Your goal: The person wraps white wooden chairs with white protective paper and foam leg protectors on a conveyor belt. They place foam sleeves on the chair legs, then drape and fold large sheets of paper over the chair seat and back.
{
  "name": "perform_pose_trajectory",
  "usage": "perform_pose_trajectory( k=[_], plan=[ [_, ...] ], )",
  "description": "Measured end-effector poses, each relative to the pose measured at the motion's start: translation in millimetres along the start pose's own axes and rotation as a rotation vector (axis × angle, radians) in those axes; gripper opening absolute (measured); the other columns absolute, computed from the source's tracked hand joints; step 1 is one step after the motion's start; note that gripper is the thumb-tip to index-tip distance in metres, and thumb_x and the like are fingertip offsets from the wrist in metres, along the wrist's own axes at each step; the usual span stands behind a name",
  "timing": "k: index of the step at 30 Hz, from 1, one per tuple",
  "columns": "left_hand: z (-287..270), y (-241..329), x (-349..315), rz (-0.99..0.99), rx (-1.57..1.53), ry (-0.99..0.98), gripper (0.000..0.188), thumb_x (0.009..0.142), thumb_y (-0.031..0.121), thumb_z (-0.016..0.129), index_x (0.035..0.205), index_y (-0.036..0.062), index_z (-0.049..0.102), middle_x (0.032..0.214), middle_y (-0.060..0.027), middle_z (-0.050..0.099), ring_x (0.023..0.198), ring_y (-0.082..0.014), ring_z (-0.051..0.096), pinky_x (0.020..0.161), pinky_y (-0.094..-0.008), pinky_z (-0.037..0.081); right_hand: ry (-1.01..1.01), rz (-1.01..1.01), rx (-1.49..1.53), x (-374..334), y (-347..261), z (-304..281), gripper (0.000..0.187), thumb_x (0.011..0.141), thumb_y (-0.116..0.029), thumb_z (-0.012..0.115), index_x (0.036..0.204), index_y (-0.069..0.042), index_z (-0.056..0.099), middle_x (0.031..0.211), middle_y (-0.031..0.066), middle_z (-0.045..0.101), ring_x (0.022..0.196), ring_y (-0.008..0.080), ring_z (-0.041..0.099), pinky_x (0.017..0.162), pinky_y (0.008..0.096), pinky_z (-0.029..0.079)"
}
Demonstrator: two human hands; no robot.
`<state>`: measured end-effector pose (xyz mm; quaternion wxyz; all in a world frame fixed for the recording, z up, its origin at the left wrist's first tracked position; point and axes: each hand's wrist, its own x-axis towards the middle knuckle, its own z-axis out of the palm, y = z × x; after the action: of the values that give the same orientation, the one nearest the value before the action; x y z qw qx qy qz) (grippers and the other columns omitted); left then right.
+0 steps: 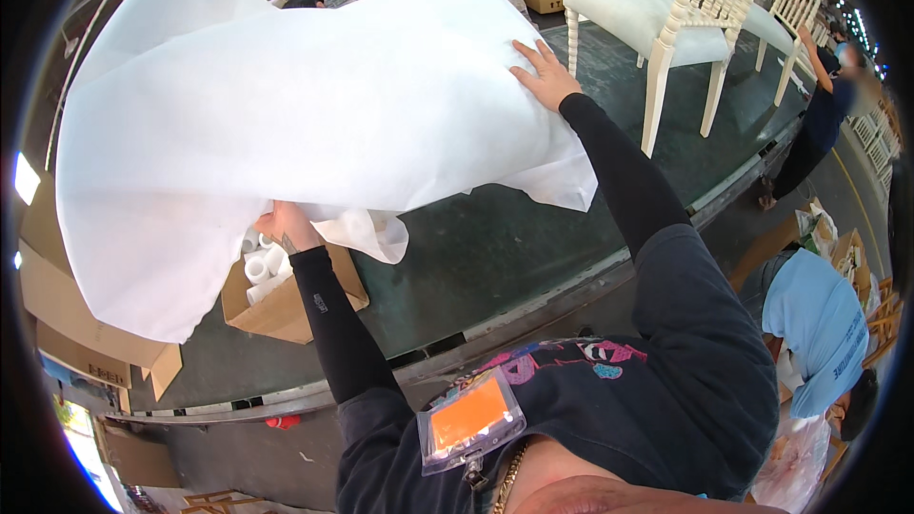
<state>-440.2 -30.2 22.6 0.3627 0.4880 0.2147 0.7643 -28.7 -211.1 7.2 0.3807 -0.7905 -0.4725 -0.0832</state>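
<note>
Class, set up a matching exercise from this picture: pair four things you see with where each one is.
Things:
1. white sheet
2. open cardboard box
3. white chair
4. orange badge holder

Places:
A. on the person's chest
B. on the dark belt, further along
C. held up by the left hand and right hand
D. under the sheet, holding white tubes

Pairs: 1-C, 2-D, 3-B, 4-A
</note>
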Motion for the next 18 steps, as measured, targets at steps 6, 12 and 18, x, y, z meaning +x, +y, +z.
perform_pose_trajectory(
  k=[6,12,18],
  plan=[
    [-14.6,-8.7,5.2,0.005,0.020,0.016,0.044,0.087,0.005,0.070,0.126,-0.0075,0.053,0.129,-0.0147,0.060,0.114,-0.0229,0.059,0.098,-0.0349,0.047,-0.008,0.010,-0.012,-4.4,-4.2,-1.6,0.065,0.089,-0.062,0.050,0.148,-0.039,0.036,0.158,0.0191,0.024,0.138,0.0407,0.038,0.112,0.0447,0.035],
    [-5.7,-3.4,-1.7,-0.013,-0.027,0.052,0.041,0.086,0.004,0.071,0.122,-0.0077,0.055,0.127,-0.0148,0.060,0.112,-0.0231,0.060,0.097,-0.0358,0.048,-0.019,0.023,0.007,-7.9,-2.3,-0.5,0.065,0.090,-0.060,0.051,0.149,-0.038,0.036,0.158,0.0207,0.024,0.138,0.0412,0.038,0.111,0.0455,0.035],
    [1.9,3.6,-3.6,-0.056,-0.039,0.073,0.037,0.085,0.000,0.070,0.118,-0.0095,0.058,0.124,-0.0151,0.062,0.109,-0.0203,0.060,0.094,-0.0338,0.048,-0.021,0.019,0.037,-4.6,-0.9,12.2,0.063,0.093,-0.054,0.051,0.150,-0.031,0.037,0.155,0.0251,0.027,0.142,0.0392,0.031,0.113,0.0440,0.031]
  ],
)
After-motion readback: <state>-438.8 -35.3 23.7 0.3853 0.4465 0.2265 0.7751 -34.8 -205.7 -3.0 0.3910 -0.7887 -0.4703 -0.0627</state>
